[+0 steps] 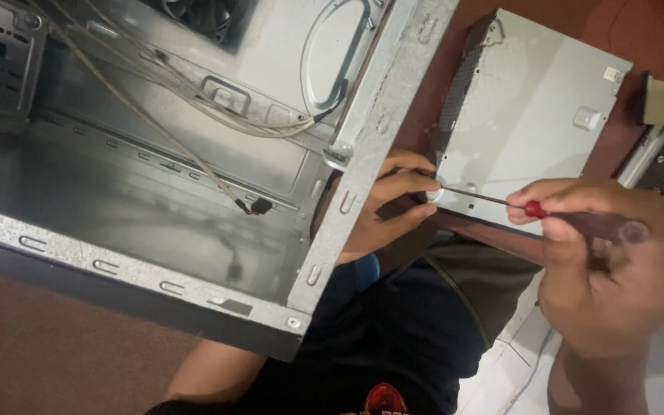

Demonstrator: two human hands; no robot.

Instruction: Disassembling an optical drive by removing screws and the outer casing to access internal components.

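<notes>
Here a screwdriver (570, 219) is gripped in the closed right hand (616, 269), its tip at the metal drive box (524, 115), steadied beside by the pinching left hand (382, 207); a straight, pressed turn is needed.

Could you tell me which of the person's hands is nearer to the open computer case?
Left. The left hand sits against the computer case frame edge; the right hand grips the screwdriver farther out.

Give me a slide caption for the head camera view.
Right hand drives a screwdriver into a grey metal drive; left hand steadies it.
</notes>
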